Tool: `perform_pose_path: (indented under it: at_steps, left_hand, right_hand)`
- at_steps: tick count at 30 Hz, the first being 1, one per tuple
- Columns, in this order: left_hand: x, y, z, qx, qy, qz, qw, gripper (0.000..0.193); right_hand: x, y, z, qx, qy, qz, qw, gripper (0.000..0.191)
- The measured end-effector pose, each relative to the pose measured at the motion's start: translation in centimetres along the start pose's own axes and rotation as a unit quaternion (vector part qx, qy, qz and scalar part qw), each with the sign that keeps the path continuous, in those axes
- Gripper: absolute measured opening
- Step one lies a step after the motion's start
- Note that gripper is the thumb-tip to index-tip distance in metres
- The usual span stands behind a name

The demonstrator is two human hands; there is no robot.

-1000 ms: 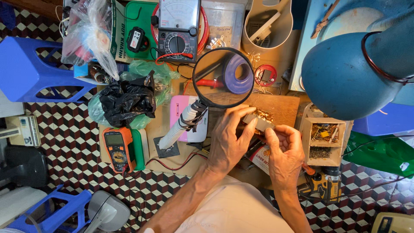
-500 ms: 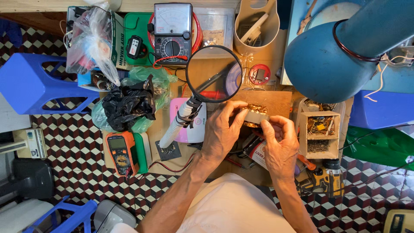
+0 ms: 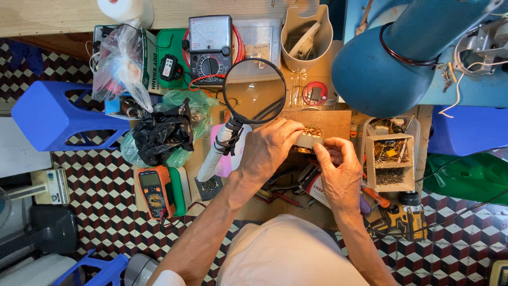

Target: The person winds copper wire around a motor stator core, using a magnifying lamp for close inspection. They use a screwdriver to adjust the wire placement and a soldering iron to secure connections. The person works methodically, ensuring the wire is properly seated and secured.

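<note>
My left hand [image 3: 270, 149] and my right hand [image 3: 340, 170] meet over a cluttered workbench and pinch a small pale grey block-shaped part [image 3: 309, 140] between their fingertips. The part is held just above a wooden board [image 3: 330, 123] that carries a small pile of brass-coloured bits [image 3: 313, 131]. A round magnifying glass [image 3: 254, 91] on a white flexible neck stands just left of and above my left hand.
An analogue meter [image 3: 210, 46] sits at the back, an orange digital multimeter [image 3: 152, 191] at the left. A black plastic bag [image 3: 161, 133], a blue stool [image 3: 58, 114], a big blue lamp shade [image 3: 386, 63], a wooden parts box [image 3: 390, 161] and a yellow cordless drill [image 3: 405, 218] surround the board.
Both hands have stayed together on the small part. The view has tilted, so the bench items sit lower in frame and the magnifier no longer shows the purple tape roll.
</note>
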State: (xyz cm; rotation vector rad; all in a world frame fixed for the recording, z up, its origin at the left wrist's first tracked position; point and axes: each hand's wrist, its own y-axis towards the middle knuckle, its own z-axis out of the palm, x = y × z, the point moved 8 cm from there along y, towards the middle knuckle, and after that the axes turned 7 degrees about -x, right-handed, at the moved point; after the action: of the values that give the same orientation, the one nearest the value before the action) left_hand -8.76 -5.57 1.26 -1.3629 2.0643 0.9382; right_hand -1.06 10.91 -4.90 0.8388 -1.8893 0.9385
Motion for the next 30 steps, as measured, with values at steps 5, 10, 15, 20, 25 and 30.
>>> perform_pose_path:
  at_steps: [5, 10, 15, 20, 25, 30]
  left_hand:
    - [-0.2, 0.3, 0.3, 0.024, 0.013, 0.019, 0.999, 0.013]
    - [-0.4, 0.5, 0.6, 0.048, 0.041, 0.035, 0.997, 0.015]
    - [-0.8, 0.6, 0.6, 0.057, 0.047, 0.052, 0.996, 0.017]
    - [-0.7, 0.7, 0.8, 0.084, 0.053, 0.047, 0.994, 0.024]
    - [-0.9, 0.6, 0.7, 0.084, 0.048, 0.055, 0.994, 0.025]
    - [-0.8, 0.7, 0.3, 0.070, 0.033, 0.061, 0.995, 0.023]
  right_hand:
    - [0.3, 0.0, -0.2, 0.005, -0.003, -0.017, 1.000, 0.028]
    - [0.5, -0.1, -0.4, 0.013, -0.007, -0.016, 1.000, 0.028]
    - [0.7, -0.1, -0.5, 0.011, -0.016, -0.022, 1.000, 0.028]
    - [0.6, -0.1, -0.4, 0.015, -0.003, -0.023, 1.000, 0.028]
    - [1.6, -0.3, -0.8, -0.014, -0.020, -0.051, 0.998, 0.026]
    - [5.0, -1.9, -1.8, -0.063, -0.065, -0.183, 0.979, 0.014]
